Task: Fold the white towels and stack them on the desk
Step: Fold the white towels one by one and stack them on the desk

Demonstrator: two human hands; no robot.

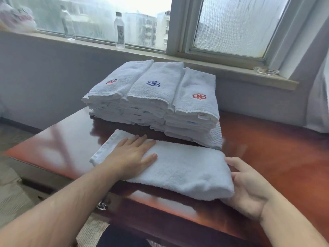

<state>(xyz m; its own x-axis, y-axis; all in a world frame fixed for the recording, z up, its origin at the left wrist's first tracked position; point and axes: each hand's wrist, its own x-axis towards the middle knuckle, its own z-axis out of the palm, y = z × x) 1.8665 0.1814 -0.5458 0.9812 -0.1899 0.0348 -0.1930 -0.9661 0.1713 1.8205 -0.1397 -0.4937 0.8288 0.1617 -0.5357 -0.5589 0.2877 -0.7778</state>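
Towel-folding at a polished wooden desk (267,139) beneath a window (236,24). We lay our left hand (131,154) flat on the left half of a folded white towel (187,168), fingers straight and close together, palm down on the cloth. Our right hand (249,189) stands at the towel's right end, palm turned towards the fold, fingers relaxed and only lightly bent, their tips touching the edge of the cloth; it grips nothing that we can see. The towel lies lengthwise across the near part of the desk, its hemmed end pointing to the far left and its rounded fold by the right hand.

Just behind it, three stacks of folded towels (154,107) stand side by side, touching one another. The top towel of the left stack bears a red flower emblem (111,81), the middle one a blue emblem (153,83), and the right one a second red emblem (199,96). The right stack sits nearest to us, and a waffle-textured white cloth (215,138) shows under it at its right edge.

On the window sill (222,68) stand two clear plastic bottles, one near the middle (120,31) and one further left (67,24), both upright and well apart. A glass dish (266,70) rests towards the sill's right end. Apartment blocks show hazily through the pane.
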